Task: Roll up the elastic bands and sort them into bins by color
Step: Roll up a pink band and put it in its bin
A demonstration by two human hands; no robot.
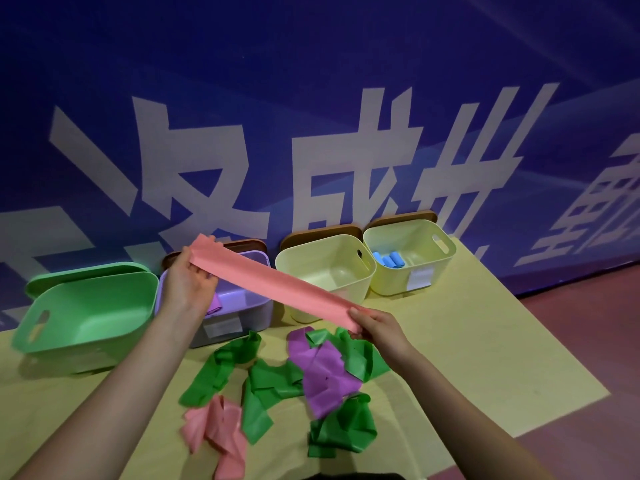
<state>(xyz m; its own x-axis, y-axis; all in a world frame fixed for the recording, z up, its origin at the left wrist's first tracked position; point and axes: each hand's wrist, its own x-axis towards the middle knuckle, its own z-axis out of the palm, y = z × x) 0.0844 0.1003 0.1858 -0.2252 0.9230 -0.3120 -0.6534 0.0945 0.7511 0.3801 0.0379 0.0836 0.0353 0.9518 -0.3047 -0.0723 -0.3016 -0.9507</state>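
Note:
A pink elastic band (277, 284) is stretched flat in the air between my hands, above the bins. My left hand (188, 282) grips its far end near the lilac bin (242, 306). My right hand (377, 327) pinches its near end. On the yellow mat (467, 341) below lie several loose green bands (273, 386), a purple band (325, 372) and another crumpled pink band (218, 431). A green bin (86, 306) stands at the left, then the lilac bin holding a purple roll (215, 305), then two pale yellow bins (329, 268) (412, 261). Blue rolls (389, 259) lie in the right one.
A blue wall banner with large white characters (311, 150) rises right behind the bins. Brown lids (322, 233) stand behind the bins. The mat's right edge drops to a reddish floor (588, 323).

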